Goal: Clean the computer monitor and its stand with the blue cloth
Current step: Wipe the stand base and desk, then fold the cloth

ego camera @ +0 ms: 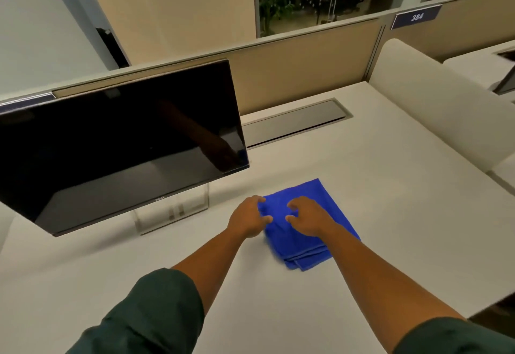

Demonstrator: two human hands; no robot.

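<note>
A folded blue cloth (303, 253) lies flat on the white desk (362, 186), right of centre. My left hand (248, 218) rests at the cloth's left edge with curled fingers touching it. My right hand (308, 218) lies on top of the cloth, fingers bent and pressing into the fabric. The cloth is still on the desk. A black monitor (117, 142) with a dark screen stands to the left, tilted back. Its silvery stand (172, 210) shows below the screen's lower edge, mostly hidden by the panel.
A grey cable hatch (295, 122) is set into the desk behind the cloth. A beige partition (292, 69) runs along the back. A white divider (434, 97) bounds the desk on the right, with another monitor's edge (505, 80) beyond it.
</note>
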